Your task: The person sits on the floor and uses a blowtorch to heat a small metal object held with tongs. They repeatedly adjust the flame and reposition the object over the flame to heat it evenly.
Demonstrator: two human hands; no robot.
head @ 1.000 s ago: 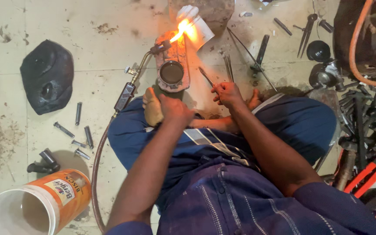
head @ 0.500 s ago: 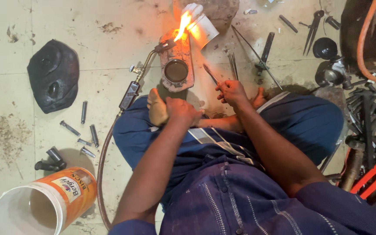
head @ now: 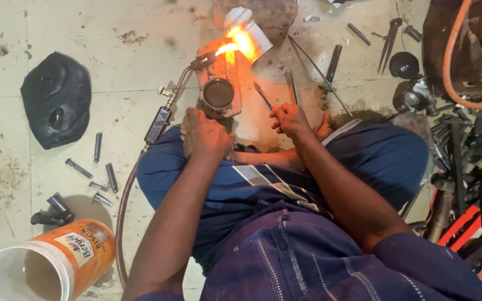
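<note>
I sit cross-legged on a tiled floor. A gas torch (head: 160, 120) lies in front of me, and its flame (head: 241, 42) burns against a reddish brick (head: 225, 67) and a white object (head: 240, 19). A round metal cup (head: 217, 93) sits on the brick. My left hand (head: 205, 134) rests knuckles up over my foot, just right of the torch handle; its fingers are hidden. My right hand (head: 291, 118) grips a thin metal rod (head: 263, 96) that points toward the cup.
A black cap-like object (head: 57, 97) and loose bolts (head: 99, 167) lie on the left. An orange and white bucket (head: 46, 267) lies on its side at the lower left. Rods and pliers (head: 330, 67) lie ahead, and tools (head: 464, 167) and an orange hose (head: 453, 67) crowd the right.
Both hands stay about where they were. The flame flickers, and the view has shifted a little.
</note>
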